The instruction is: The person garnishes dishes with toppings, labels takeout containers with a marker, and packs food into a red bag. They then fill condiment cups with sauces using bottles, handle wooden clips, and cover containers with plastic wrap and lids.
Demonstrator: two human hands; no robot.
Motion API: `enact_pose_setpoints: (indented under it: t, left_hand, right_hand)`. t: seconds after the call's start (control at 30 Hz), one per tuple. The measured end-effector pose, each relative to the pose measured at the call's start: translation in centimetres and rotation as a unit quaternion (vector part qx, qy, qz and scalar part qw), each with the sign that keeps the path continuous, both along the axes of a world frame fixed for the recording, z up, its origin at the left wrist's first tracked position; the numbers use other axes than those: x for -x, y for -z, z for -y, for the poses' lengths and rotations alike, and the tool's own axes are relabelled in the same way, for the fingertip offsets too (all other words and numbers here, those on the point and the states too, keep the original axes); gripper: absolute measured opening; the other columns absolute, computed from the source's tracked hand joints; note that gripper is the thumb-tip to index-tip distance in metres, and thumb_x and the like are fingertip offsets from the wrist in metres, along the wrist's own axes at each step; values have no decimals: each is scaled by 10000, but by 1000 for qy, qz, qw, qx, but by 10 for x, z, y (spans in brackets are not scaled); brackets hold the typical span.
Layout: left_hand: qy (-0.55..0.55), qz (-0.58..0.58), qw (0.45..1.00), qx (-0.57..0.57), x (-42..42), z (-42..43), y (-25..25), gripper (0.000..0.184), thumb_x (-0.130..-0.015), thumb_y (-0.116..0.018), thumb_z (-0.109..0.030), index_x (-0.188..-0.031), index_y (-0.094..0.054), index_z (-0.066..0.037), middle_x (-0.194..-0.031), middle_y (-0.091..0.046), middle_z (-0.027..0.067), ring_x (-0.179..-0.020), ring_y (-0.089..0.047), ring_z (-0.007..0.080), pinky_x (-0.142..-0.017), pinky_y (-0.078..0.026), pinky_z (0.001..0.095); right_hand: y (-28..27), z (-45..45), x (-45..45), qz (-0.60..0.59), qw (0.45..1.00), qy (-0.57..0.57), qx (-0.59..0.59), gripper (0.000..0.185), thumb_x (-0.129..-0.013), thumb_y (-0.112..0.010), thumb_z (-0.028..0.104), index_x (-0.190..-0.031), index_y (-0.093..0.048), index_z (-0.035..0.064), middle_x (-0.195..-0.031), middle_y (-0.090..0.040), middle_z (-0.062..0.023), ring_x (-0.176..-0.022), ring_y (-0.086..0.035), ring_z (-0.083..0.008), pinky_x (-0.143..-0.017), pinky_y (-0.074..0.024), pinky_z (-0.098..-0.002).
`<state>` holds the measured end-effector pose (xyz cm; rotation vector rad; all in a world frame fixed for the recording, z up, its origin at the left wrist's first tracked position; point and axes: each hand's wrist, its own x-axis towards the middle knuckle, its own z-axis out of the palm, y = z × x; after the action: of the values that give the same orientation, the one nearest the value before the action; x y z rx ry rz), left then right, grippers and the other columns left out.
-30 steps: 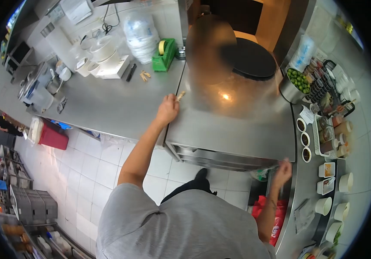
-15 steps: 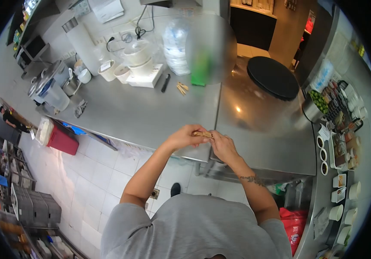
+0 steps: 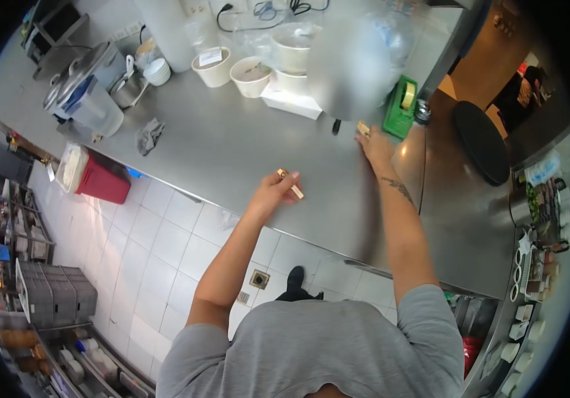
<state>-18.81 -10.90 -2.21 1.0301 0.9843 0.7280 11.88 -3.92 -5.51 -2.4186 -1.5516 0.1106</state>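
My left hand (image 3: pixel 273 194) is closed around light wooden clothespins (image 3: pixel 293 189) above the steel counter; how many it holds is hard to make out. My right hand (image 3: pixel 376 147) reaches farther across the counter, its fingers closed at more wooden clothespins (image 3: pixel 363 128). These lie between a dark marker-like stick (image 3: pixel 336 126) and a green tape dispenser (image 3: pixel 401 109). The right fingertips are partly hidden by the hand itself.
White paper bowls (image 3: pixel 250 76) and a white box (image 3: pixel 290 103) stand at the back. A grey cloth (image 3: pixel 149 136) lies on the left, near a clear plastic container (image 3: pixel 93 109). A black round lid-like disc (image 3: pixel 480 142) is on the right.
My hands were together over the counter's front edge at a clothespin. They have parted: the left keeps clothespins, the right has moved forward to those by the tape dispenser. The view has shifted.
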Motion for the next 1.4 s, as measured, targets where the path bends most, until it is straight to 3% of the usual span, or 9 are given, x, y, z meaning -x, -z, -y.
enact_pose_setpoints:
  t: [0.1,0.3,0.4,0.53,0.73,0.77,0.9,1.1,1.4]
  left_hand:
    - [30,43,998,29,18,4,9,276,-883,-613,-299,-934,-508,-49,-759,-607,61,-608,-590,137,-543,-458,236]
    - [-13,67,998,-18,39,43,25,276,-891,-596,-281,-999,-459,-67,-725,-595,48,-535,-543,111,-488,-421,229]
    - [4,48,999,-22,53,86,30,254,-913,-560,-272,-1023,-449,-72,-698,-582,46,-491,-508,107,-438,-380,229]
    - [14,-13,998,62,78,151,47,236,-943,-498,-273,-1093,-438,-100,-685,-557,46,-476,-473,104,-415,-339,231]
    - [-135,25,988,74,148,142,186,226,-934,-469,-181,-1127,-430,-70,-809,-586,61,-635,-557,131,-524,-439,256]
    - [-166,22,984,66,153,136,189,221,-894,-503,-137,-1079,-445,-32,-834,-602,90,-663,-597,171,-575,-473,306]
    - [-237,59,965,93,172,101,191,125,-894,-536,-161,-934,-487,-53,-805,-623,104,-665,-639,192,-518,-477,300]
    - [-149,40,983,96,191,49,209,125,-889,-552,-164,-869,-507,-48,-664,-603,81,-491,-573,149,-392,-421,256]
    - [-9,-51,997,65,195,20,214,126,-872,-557,-145,-805,-538,-40,-543,-551,54,-393,-468,112,-341,-335,249]
  right_hand:
    - [3,8,14,11,1000,6,-1,445,-852,-533,476,-1023,-517,66,-936,-647,-201,-871,-626,-379,-734,-480,-474]
    - [2,55,46,36,999,-34,14,391,-863,-531,403,-955,-537,23,-777,-654,-150,-734,-648,-300,-671,-490,-409]
    - [-18,107,69,-272,953,-94,-96,336,-851,-549,357,-842,-569,22,-634,-612,-95,-572,-596,-221,-560,-455,-364]
    - [-17,184,97,-535,841,-66,-36,261,-872,-546,245,-747,-582,19,-589,-550,-9,-417,-389,-68,-378,-289,-240]
    - [2,309,161,-691,717,-57,69,182,-878,-532,155,-916,-600,-10,-748,-634,-79,-426,-381,-40,-390,-312,-186]
    - [10,321,170,-701,708,-43,71,183,-874,-536,155,-915,-602,-10,-754,-632,-79,-427,-378,-41,-395,-318,-188]
    - [37,337,205,-706,703,5,84,180,-865,-542,145,-927,-602,-13,-767,-622,-74,-431,-367,-43,-415,-339,-197]
    - [48,322,255,-715,691,63,81,159,-880,-546,129,-941,-581,-14,-783,-634,-96,-393,-351,-43,-458,-382,-220]
    - [70,296,342,-721,676,53,147,205,-878,-590,170,-992,-579,-1,-793,-644,-91,-439,-357,-57,-467,-362,-222]
